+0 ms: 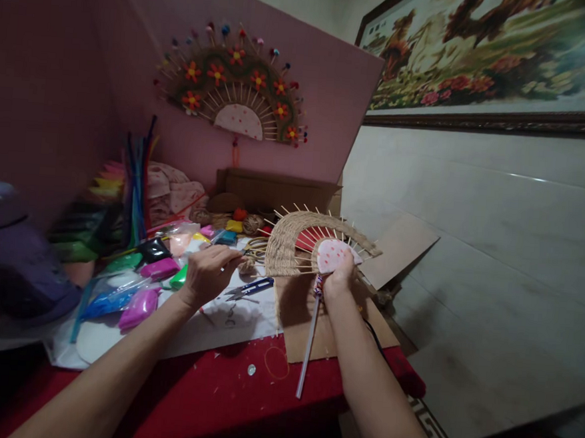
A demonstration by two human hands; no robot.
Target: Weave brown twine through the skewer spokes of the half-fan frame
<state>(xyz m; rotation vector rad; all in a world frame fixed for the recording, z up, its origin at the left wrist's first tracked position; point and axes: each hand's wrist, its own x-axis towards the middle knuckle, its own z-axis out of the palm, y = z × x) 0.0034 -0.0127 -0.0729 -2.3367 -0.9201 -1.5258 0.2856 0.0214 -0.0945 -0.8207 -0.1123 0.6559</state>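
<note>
My right hand [341, 277] grips a half-round fan of thin sticks woven with tan twine [283, 245] at its white, red-dotted centre piece [337, 254]. Bare stick ends poke out past the woven band. Below the centre piece hangs a clear, narrow rod [307, 350], with a patterned wrap at its top. To the left of the fan, my left hand [212, 270] is closed in a pinch at the fingertips; what they hold, if anything, is too small to make out. Blue-handled thread snips [250, 288] lie on the white paper between the hands.
A finished-looking fan with orange flowers [235, 75] hangs on the pink board behind. Bags of coloured clay [140, 308], twine balls [253, 224] and pipe cleaners [137, 188] crowd the left and back. Cardboard [309, 333] lies on the red tablecloth [200, 386]. A purple container [14, 259] stands far left.
</note>
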